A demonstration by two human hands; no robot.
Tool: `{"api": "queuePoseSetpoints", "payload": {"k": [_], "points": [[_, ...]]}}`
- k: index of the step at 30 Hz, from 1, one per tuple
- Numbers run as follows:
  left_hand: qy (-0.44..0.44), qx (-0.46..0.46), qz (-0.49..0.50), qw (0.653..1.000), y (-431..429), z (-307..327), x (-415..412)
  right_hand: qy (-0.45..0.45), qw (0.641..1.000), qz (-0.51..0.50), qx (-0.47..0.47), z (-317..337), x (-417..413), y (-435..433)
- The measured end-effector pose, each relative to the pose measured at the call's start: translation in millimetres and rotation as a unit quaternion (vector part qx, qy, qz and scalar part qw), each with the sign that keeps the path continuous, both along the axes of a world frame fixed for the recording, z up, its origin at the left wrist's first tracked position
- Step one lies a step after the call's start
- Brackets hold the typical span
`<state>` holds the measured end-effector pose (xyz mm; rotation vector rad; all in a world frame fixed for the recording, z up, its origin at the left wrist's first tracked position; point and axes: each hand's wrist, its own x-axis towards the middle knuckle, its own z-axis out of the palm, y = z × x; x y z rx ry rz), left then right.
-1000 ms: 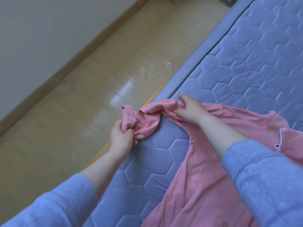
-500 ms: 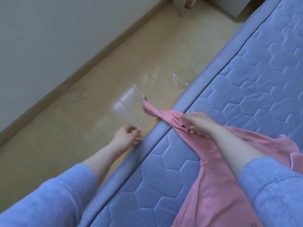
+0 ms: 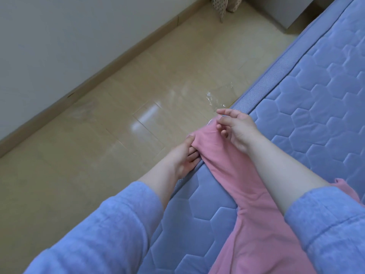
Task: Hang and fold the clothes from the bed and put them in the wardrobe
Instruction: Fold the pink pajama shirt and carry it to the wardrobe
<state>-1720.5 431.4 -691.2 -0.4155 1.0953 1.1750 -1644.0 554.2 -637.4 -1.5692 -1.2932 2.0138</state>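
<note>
Sleeve (image 3: 215,153) of pink garment (image 3: 254,224) runs diagonally over the bed (image 3: 316,115), cuff end poking just past the mattress edge above the floor (image 3: 118,155). The rest of the garment lies flat on the quilted blue top and runs out of frame at the bottom.

Left hand (image 3: 183,155) is at the mattress edge, on the floor side of the cuff. I read it as pinching the cuff's side edge: thumb on top of the fabric, fingers tucked along and under it.

Right hand (image 3: 237,127) hangs right over the cuff end, palm turned my way, fingers loosely spread and half curled, holding nothing. I can't tell whether its fingertips touch the cloth. A bit of white piping shows just below its index finger.

Both forearms are bare, with blue sleeves (image 3: 98,234) pushed up.

Further out: a scrap of clear plastic (image 3: 212,99) on the floor just beside the bed, a wooden baseboard (image 3: 118,62) under a pale wall (image 3: 59,36), and a dotted fabric item (image 3: 223,6) at the top edge.
</note>
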Motion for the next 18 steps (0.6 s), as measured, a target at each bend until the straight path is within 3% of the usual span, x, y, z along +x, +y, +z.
{"api": "queuePoseSetpoints", "payload": {"k": [5,8,10,12,15,18], "points": [[-0.058,-0.013,0.050,0.997,21,5,-13,0.037,0.999,-0.006,-0.016,7,3,15],[-0.097,-0.035,-0.052,0.993,27,7,-11,0.058,0.998,-0.007,-0.028,8,6,23],[-0.076,-0.035,-0.095,0.992,25,6,-4,0.070,0.997,0.004,-0.039,10,6,25],[-0.062,0.002,-0.043,0.997,25,6,0,0.072,0.997,0.010,-0.040,10,8,26],[-0.067,0.065,0.131,0.987,31,11,-11,0.058,0.998,-0.015,-0.025,6,14,27],[-0.008,0.057,0.217,0.974,37,13,-34,0.034,0.999,-0.040,-0.006,4,18,30]]}}
